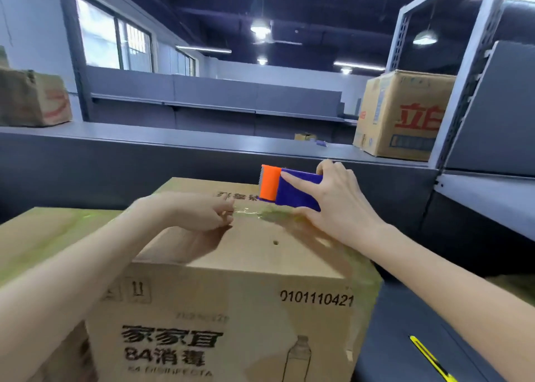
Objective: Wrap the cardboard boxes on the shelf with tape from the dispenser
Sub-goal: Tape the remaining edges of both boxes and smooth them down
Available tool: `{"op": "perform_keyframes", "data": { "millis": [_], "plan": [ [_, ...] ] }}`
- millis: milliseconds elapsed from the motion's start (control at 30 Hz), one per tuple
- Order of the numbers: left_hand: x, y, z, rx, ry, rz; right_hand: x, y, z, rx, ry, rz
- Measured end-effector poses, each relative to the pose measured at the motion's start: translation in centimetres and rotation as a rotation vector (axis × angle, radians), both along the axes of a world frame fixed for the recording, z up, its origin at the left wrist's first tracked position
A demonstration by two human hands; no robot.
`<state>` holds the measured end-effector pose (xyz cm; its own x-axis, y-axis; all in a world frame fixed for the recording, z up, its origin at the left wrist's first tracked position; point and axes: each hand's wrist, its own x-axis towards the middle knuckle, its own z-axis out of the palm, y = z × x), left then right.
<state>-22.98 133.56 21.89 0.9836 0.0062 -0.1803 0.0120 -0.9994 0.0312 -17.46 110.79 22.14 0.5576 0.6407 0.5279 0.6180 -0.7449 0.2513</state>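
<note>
While the right hand [333,199] grips the tape dispenser [292,190], its index finger lies straight along the blue body, the thumb curls under the lower edge, and the remaining fingers wrap the far end. Ahead of that index fingertip sits the orange cutter head, with a toothed blade at its outer edge. The dispenser is held over the far part of the cardboard box [231,309]; contact with the top face cannot be confirmed. A strip of clear tape [249,213] runs from beneath the orange head to the left hand [199,211], whose fingertips are pinched together on the tape end, just above the top face. Below both sets of fingers, the near face of the box carries black printing: "0101110421" at the upper right, large characters "家家宜", "84消毒" beneath them, a blurred Latin line beginning "84 DISINFECTA", and a bottle outline. Characters printed on the top face, between the left fingertips and the dispenser, are too blurred to read. Left of the left fingers, a second box [43,237] stands against the first. Beyond the right fingers, on the upper shelf [202,138], a carton [405,115] shows large red characters, the first reading "立". Below the right forearm lies a yellow utility knife [428,355].
</note>
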Motion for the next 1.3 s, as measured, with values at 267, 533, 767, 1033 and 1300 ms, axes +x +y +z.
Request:
{"op": "perform_keyframes", "data": {
  "millis": [267,533,767,1033,1300],
  "plan": [
    [-3.4,8.5,-0.5,-0.084,-0.090,0.027,-2.1,8.7,-3.1,0.094,-0.057,-0.001],
    [-3.1,10.1,-2.7,-0.230,-0.215,-0.061,-6.5,11.0,-3.4,0.059,0.085,-0.132],
    [-3.0,10.1,-3.0,-0.173,-0.203,-0.050,-9.6,12.5,-4.8,0.112,0.398,0.040],
    [-5.9,7.7,-2.9,0.051,-0.268,0.000,-7.3,7.5,-4.4,0.048,0.540,0.266],
    [-10.5,3.9,-2.3,-0.042,-0.413,-0.302,-4.7,1.3,-2.0,-0.121,0.644,0.119]
  ]
}}
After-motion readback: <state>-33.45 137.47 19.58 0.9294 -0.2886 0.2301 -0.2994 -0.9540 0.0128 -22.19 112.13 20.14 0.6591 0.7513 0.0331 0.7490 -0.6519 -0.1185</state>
